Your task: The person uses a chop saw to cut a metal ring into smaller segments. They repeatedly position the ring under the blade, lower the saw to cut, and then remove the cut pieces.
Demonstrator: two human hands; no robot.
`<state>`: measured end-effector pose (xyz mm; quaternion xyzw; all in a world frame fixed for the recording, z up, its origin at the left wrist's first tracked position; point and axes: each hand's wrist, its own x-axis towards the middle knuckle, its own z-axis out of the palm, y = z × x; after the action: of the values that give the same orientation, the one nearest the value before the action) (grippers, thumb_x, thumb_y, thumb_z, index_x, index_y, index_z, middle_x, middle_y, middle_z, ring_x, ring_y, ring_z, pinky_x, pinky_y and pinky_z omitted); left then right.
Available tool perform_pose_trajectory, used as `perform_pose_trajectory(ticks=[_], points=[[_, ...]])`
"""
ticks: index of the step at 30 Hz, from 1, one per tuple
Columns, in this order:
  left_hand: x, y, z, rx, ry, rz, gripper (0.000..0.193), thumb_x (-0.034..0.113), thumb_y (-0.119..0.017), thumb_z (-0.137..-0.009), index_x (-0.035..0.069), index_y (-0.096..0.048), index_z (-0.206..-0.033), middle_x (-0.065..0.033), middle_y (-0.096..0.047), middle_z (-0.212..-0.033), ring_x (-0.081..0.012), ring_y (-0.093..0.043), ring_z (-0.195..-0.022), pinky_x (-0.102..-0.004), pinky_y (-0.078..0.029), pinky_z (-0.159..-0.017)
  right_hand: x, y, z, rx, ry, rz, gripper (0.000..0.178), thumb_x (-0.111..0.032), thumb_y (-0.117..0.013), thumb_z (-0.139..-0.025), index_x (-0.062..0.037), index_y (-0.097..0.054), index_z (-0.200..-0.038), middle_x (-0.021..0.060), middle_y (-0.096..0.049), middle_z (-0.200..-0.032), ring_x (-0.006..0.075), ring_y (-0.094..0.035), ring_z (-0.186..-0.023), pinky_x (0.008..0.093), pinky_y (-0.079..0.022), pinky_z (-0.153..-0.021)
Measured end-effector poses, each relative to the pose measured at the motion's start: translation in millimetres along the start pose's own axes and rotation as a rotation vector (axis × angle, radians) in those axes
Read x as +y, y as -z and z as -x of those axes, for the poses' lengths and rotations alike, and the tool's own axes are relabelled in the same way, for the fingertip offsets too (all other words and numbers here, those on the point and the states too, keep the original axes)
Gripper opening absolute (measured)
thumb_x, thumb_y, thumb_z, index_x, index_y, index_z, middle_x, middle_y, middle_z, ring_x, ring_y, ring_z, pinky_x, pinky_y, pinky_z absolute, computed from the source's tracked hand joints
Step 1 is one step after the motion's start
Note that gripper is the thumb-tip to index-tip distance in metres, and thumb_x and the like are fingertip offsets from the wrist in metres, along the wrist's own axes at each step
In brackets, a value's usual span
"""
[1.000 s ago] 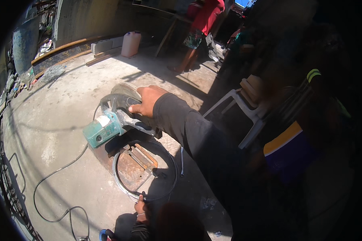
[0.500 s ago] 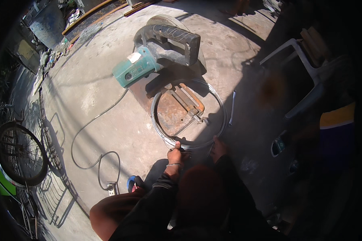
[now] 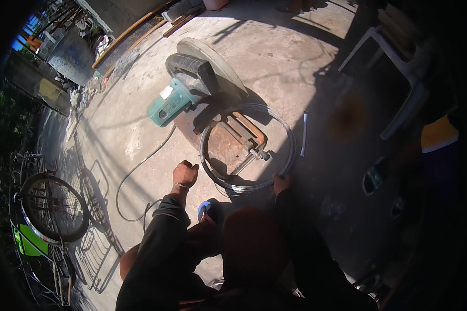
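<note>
A coil of silvery wire is held in front of me, overlapping the rusty base of a cut-off saw. My right hand grips its near right edge. To the left of the coil, apart from it, my left hand is closed in a fist; whatever it holds, if anything, is hidden. Thin loose strands hang at the coil's near edge. The saw has a green motor, a black handle and a large round disc. An orange-brown clamp on its base shows through the ring.
A power cord curves over the concrete on the left. Beyond it stands a bicycle. A white plastic chair sits in shade at the right, near a thin white strip. Wooden bars and a bluish drum are farther back.
My left hand has let go of the coil's near edge and moved left and slightly up, closed. The right hand stays on the coil. My view has shifted a little.
</note>
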<state>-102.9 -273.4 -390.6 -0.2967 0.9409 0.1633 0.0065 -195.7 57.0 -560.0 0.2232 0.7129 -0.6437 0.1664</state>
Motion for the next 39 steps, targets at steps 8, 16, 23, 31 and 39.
perform_pose_trajectory(ticks=[8,16,23,31,39], points=[[9,50,-89,-0.054,-0.287,-0.069,0.032,0.032,-0.067,-0.084,0.0,-0.068,-0.091,-0.0235,-0.069,-0.088,-0.0401,-0.067,-0.086,-0.0455,-0.053,-0.076,-48,11,52,-0.079,-0.057,-0.179,0.021,-0.018,-0.067,-0.089,-0.0029,-0.055,-0.098,0.0062,-0.055,-0.077,0.0152,-0.054,-0.055,0.0309,-0.046,-0.046],[3,-14,-111,-0.208,-0.03,-0.012,0.054,0.046,-0.066,-0.083,-0.006,-0.068,-0.094,-0.0275,-0.069,-0.092,-0.0416,-0.067,-0.089,-0.044,-0.052,-0.08,-62,11,63,0.02,-0.067,-0.068,0.025,-0.018,-0.067,-0.089,0.0004,-0.054,-0.1,0.0064,-0.056,-0.083,0.0151,-0.056,-0.062,0.0319,-0.05,-0.051],[10,-32,-121,-0.296,0.026,-0.026,0.041,0.038,-0.068,-0.082,0.0,-0.07,-0.098,-0.0251,-0.07,-0.094,-0.0403,-0.068,-0.091,-0.0436,-0.054,-0.081,-58,4,61,0.149,-0.036,0.02,0.028,-0.021,-0.069,-0.088,0.0033,-0.056,-0.094,0.008,-0.059,-0.076,0.0156,-0.056,-0.058,0.0336,-0.046,-0.05],[22,-26,-115,-0.29,0.044,-0.064,0.033,0.031,-0.065,-0.083,0.001,-0.071,-0.097,-0.024,-0.07,-0.095,-0.0392,-0.068,-0.092,-0.0442,-0.054,-0.082,-39,10,44,0.134,0.042,0.017,0.027,-0.021,-0.068,-0.088,0.0026,-0.057,-0.094,0.0076,-0.058,-0.076,0.014,-0.055,-0.062,0.0323,-0.047,-0.053],[12,-37,-118,-0.233,0.035,-0.082,0.034,0.029,-0.065,-0.081,-0.001,-0.069,-0.097,-0.0253,-0.07,-0.092,-0.04,-0.069,-0.088,-0.044,-0.055,-0.079,-51,10,42,0.025,-0.129,-0.113,0.025,-0.02,-0.068,-0.088,-0.0007,-0.054,-0.098,0.007,-0.056,-0.082,0.0172,-0.057,-0.065,0.0336,-0.054,-0.051]])
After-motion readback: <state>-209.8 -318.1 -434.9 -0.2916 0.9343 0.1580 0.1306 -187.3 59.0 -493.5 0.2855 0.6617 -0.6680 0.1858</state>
